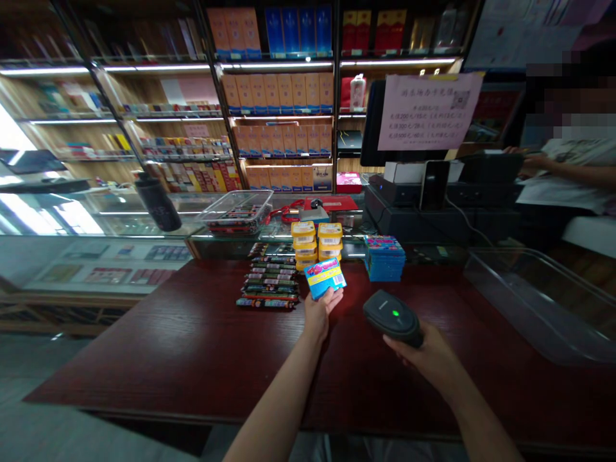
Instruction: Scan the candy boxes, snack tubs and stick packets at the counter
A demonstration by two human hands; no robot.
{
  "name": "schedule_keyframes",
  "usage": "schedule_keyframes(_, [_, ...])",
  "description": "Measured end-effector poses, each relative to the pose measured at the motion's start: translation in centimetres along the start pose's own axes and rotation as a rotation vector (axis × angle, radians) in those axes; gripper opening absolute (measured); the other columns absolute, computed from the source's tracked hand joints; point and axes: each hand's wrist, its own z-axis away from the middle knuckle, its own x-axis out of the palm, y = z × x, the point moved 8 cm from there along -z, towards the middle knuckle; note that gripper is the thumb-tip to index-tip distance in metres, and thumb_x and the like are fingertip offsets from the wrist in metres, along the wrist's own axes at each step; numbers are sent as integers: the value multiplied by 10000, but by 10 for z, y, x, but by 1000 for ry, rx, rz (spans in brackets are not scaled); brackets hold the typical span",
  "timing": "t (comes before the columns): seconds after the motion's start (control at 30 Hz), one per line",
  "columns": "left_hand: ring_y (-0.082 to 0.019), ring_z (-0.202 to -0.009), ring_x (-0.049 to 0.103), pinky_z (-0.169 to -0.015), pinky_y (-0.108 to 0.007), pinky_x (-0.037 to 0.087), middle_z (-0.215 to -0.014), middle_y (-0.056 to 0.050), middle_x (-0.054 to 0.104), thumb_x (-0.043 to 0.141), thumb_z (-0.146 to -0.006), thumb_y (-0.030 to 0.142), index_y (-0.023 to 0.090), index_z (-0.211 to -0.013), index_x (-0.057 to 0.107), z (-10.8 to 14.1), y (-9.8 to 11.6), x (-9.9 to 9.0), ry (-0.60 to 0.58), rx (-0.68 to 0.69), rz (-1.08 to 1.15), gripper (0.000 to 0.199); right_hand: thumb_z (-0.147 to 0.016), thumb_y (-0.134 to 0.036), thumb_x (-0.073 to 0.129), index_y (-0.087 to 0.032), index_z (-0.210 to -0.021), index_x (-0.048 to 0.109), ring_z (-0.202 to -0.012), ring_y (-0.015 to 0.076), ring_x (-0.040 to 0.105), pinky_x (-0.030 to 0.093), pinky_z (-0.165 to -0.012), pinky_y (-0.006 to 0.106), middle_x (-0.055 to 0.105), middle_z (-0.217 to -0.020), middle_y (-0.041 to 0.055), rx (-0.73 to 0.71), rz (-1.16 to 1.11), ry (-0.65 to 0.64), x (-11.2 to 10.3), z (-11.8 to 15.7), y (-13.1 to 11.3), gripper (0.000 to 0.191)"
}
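Note:
Between the thumb and fingers of my left hand [321,312] is a small blue, yellow and pink packet [326,278], its printed face and barcode turned up. My right hand [428,356] grips a black handheld barcode scanner [392,316] with a green light lit on top; its head points left, toward the packet. Behind the packet stand two stacks of yellow tubs [330,240]. Right of them is a pile of similar blue packets [385,260]. To the left, several dark long wrapped sticks [269,282] lie in a row on the dark red table [192,346].
A clear plastic bin [543,308] stands at the table's right. On the glass counter behind are a clear tray [240,208] of more packs, a dark bottle [158,202] and a monitor with a pink paper sign [428,112]. A person [568,154] is at the far right.

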Motion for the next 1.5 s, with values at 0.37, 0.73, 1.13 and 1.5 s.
schedule_keyframes(0.37, [-188,-749,659,-755,-381,540,-839,-54,676,745,-648,356,139,-923,595,0,10,0,25,173,-347,381,-733,-390,574,-214,-986,647,-797,251,663,423,-630,302,723,-859,82,-166,596,165,-26,-21,-3,317])
schedule_keyframes(0.73, [-199,-962,520,-834,-312,444,-1004,-79,587,443,-871,149,201,-869,633,13,50,33,-382,667,-1997,197,-824,-349,482,-204,-1021,608,-796,230,656,392,-631,305,710,-900,67,-337,964,316,-22,-27,30,275])
schedule_keyframes(1.13, [-228,-955,534,-816,-316,420,-977,-100,597,507,-866,240,168,-812,672,-1,47,5,-97,432,-2072,188,-827,-330,491,-219,-973,604,-766,227,667,401,-606,300,712,-871,52,-297,998,291,-22,-25,38,216])
schedule_keyframes(1.5, [-226,-995,503,-877,-350,417,-1012,-81,591,504,-867,242,216,-1087,630,7,47,66,-305,713,-1835,255,-814,-294,522,-237,-1005,605,-806,227,666,390,-630,302,707,-900,28,-200,956,232,-24,-31,39,216])
